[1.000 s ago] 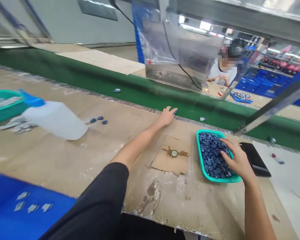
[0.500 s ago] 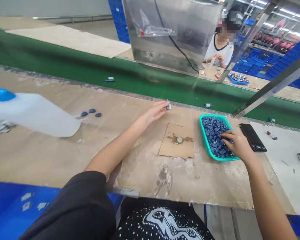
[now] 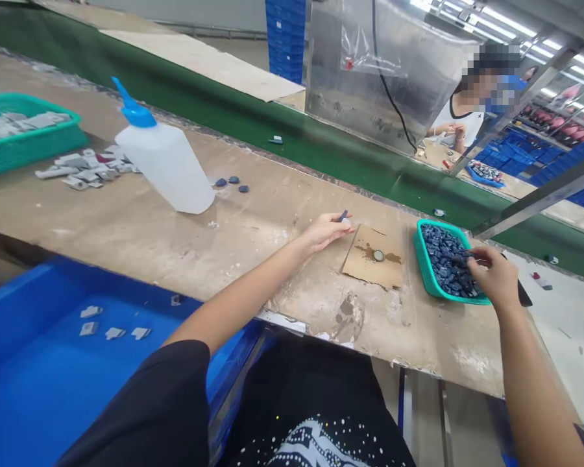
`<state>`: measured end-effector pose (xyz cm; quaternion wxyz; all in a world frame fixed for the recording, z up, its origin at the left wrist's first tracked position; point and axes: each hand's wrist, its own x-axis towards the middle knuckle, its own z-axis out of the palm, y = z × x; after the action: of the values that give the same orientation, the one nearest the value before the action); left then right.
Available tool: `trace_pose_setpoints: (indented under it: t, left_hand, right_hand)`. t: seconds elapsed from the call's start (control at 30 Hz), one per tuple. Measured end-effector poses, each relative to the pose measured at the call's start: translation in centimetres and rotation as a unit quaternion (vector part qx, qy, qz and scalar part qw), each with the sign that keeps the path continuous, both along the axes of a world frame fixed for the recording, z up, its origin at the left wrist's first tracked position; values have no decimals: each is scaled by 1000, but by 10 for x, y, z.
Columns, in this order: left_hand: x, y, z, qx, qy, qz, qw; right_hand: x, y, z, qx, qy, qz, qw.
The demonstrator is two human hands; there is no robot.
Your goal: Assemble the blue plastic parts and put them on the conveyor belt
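Note:
My left hand (image 3: 327,229) rests on the cardboard-covered bench, fingers pinched on a small dark blue piece (image 3: 343,216). Just right of it lies a brown cardboard scrap (image 3: 365,269) with a bottle cap of glue (image 3: 378,256) on it. My right hand (image 3: 494,275) is over the near end of a teal tray (image 3: 424,269) full of small dark blue pieces, fingers closed on one of them.
A white glue bottle with a blue nozzle (image 3: 163,159) stands at left, three blue pieces (image 3: 231,182) beside it. Grey parts (image 3: 85,170) and a green tray (image 3: 26,133) sit far left. A blue bin (image 3: 53,363) is below the bench. A green conveyor (image 3: 321,152) runs behind; another person (image 3: 460,120) works beyond.
My left hand drew back from the conveyor edge with a small piece to beside the cardboard scrap. My right hand went from flat on the tray's pieces to a pinch.

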<state>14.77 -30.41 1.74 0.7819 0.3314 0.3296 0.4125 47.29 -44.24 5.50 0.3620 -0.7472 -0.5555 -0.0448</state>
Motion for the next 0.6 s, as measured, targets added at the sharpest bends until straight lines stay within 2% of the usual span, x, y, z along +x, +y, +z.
trace_pose_setpoints:
  t: [0.07, 0.13, 0.23, 0.3, 0.33, 0.4, 0.5, 0.6]
  left_hand:
    - [2, -4, -1, 6, 20, -15, 1000]
    - [4, -9, -2, 22, 41, -40, 998]
    - [7, -13, -6, 60, 86, -55, 993]
    - [10, -12, -8, 77, 98, -43, 991]
    - [12, -11, -8, 77, 94, -40, 992]
    - [17, -8, -6, 69, 73, -46, 994]
    - [24, -3, 0, 92, 62, -53, 992]
    - [25, -1, 0, 176, 102, -28, 979]
  right_hand:
    - [-13, 2, 3, 62, 91, -3, 994]
    - [-32, 7, 3, 86, 195, 50, 976]
    - [-68, 19, -4, 58, 362, 145, 919]
    - [-91, 28, -10, 12, 395, 187, 899]
    - [-100, 33, -14, -7, 390, 207, 897]
    - [-114, 41, -19, -39, 331, 246, 910]
    - [-123, 50, -25, -60, 128, 279, 950]
    - [-127, 53, -29, -58, -61, 268, 960]
